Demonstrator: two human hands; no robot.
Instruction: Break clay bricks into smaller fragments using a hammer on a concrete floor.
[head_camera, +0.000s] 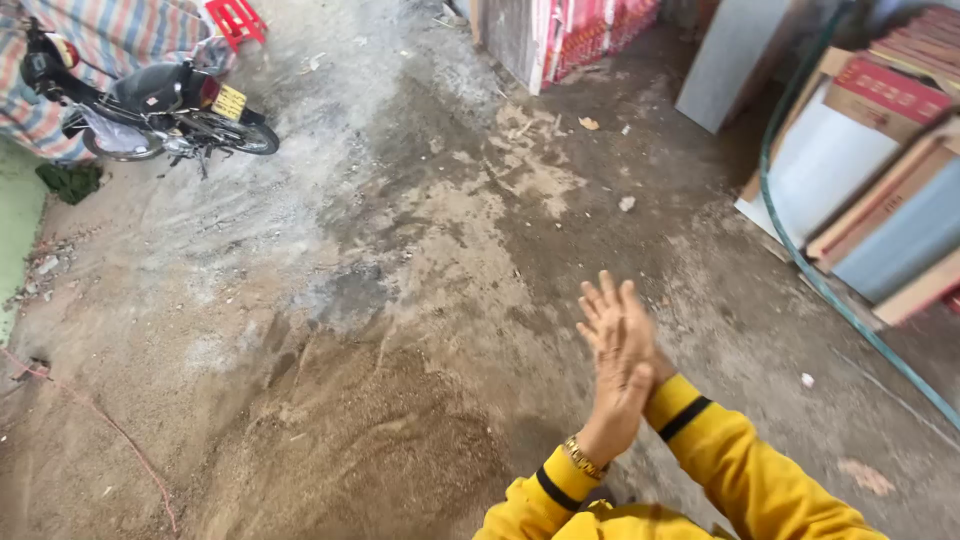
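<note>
Yellow long sleeves with black bands are showing lowest in the head view, and from them both hands are rising, pressed palm to palm with fingers straight: left hand (612, 370) is lying nearer, a gold metal wristwatch (583, 458) on its wrist, and right hand (640, 330) is sitting mostly hidden behind it, only fingertips and thumb edge showing. Neither hand is gripping anything; both are flat against each other in mid-air. Below and to their left, a low heap of loose brown sand (370, 440) is spreading over the grey, dusty concrete floor (420, 200), with damp dark patches around it. Further out, a green garden hose (800, 260) is curving along the right, beside stacked flat boxes of tiles in red, white and blue-grey (880, 180). A small black motorbike (150, 105) is standing at far left by a striped tarpaulin (110, 30), near a red plastic stool (236, 18). Judged risks: grit may be flying off the palms toward the eyes; footing on loose sand and wet floor could be slipping; the hose could be catching a foot.
</note>
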